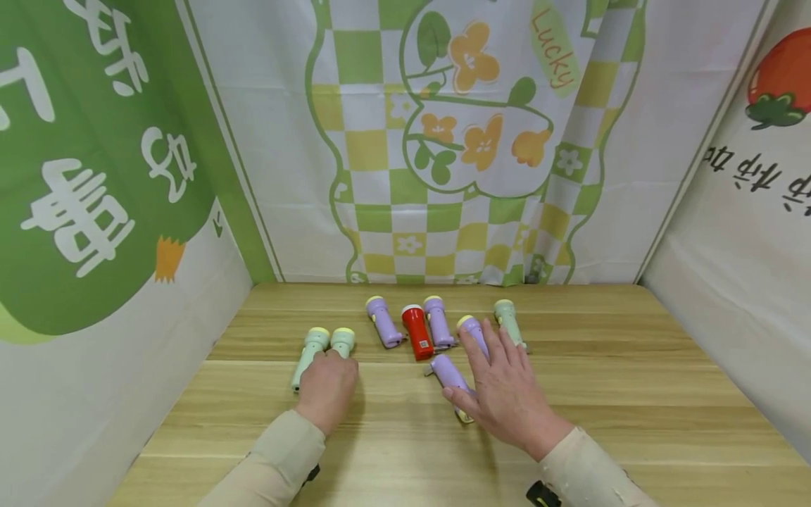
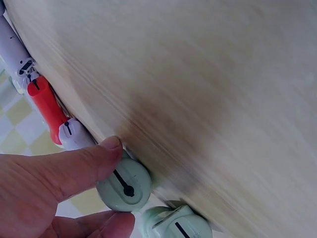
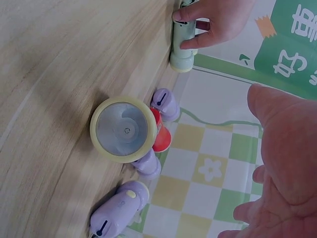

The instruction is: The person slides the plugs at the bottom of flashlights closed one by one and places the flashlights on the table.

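My left hand (image 1: 328, 389) pinches a light green flashlight (image 1: 343, 339) with a yellow rim. In the left wrist view, thumb and fingers close round its slotted end (image 2: 139, 186). Beside it lies a second green flashlight (image 1: 307, 362). My right hand (image 1: 503, 391), fingers spread and holding nothing, hovers over the right side of the group. Partly behind it lie a purple flashlight (image 1: 451, 373) pointing towards me and another purple flashlight (image 1: 470, 327) pointing away. The right wrist view shows the nearer one's round lens (image 3: 122, 130) face on, apart from the palm.
Two more purple flashlights (image 1: 384, 324) (image 1: 438, 322) lie farther back on the wooden table (image 1: 602, 394), with a red flashlight (image 1: 417, 332) between them. Another green flashlight (image 1: 508, 321) lies beyond my right fingertips. Printed curtains (image 1: 253, 105) enclose the back and sides.
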The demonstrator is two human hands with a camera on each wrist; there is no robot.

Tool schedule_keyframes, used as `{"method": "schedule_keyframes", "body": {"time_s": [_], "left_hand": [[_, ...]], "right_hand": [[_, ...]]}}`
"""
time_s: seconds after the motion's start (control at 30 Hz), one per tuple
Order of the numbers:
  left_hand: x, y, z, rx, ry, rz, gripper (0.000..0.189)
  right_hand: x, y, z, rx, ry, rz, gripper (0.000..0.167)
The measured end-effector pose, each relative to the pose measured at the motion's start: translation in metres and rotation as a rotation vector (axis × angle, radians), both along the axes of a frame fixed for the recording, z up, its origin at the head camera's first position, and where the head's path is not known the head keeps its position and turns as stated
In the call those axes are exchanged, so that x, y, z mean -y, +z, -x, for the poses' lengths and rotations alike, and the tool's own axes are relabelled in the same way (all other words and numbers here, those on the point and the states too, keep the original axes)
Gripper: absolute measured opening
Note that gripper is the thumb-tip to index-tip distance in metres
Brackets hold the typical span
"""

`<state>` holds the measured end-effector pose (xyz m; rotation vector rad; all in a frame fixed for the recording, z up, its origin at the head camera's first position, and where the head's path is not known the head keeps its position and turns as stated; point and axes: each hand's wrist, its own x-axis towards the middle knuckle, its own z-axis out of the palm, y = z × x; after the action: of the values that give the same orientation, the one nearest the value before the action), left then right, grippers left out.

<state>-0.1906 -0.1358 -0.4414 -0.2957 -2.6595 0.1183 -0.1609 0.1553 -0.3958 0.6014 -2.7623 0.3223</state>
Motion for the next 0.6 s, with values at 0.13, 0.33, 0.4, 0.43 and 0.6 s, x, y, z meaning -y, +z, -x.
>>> {"method": "schedule_keyframes", "body": {"time_s": [0.13,0.33,0.4,0.43,0.6], "left_hand": [[0.0001,-0.0005,-0.0002,-0.021,0.008,0.006,0.02],[0.0001,-0.0009,0.0004,-0.026,0.019,-0.002,0.017],[0.0002,-0.001,0.0003,-0.024,0.017,-0.006,0.017],[0.0005,-0.0009,0.0002,-0.022,0.016,-0.007,0.017],[0.0015,-0.0015,-0.0008,-0.014,0.018,-0.017,0.017]], "right_hand": [[0.0006,-0.0002,0.0001,-0.009,-0.003,-0.014,0.091],[0.0004,-0.0006,-0.0001,-0.007,-0.005,-0.024,0.091],[0.0003,-0.0009,-0.0001,-0.006,-0.004,-0.026,0.091],[0.0002,-0.0011,0.0,-0.006,-0.003,-0.026,0.091],[0.0003,-0.0015,0.0002,-0.005,-0.002,-0.03,0.092]]}}
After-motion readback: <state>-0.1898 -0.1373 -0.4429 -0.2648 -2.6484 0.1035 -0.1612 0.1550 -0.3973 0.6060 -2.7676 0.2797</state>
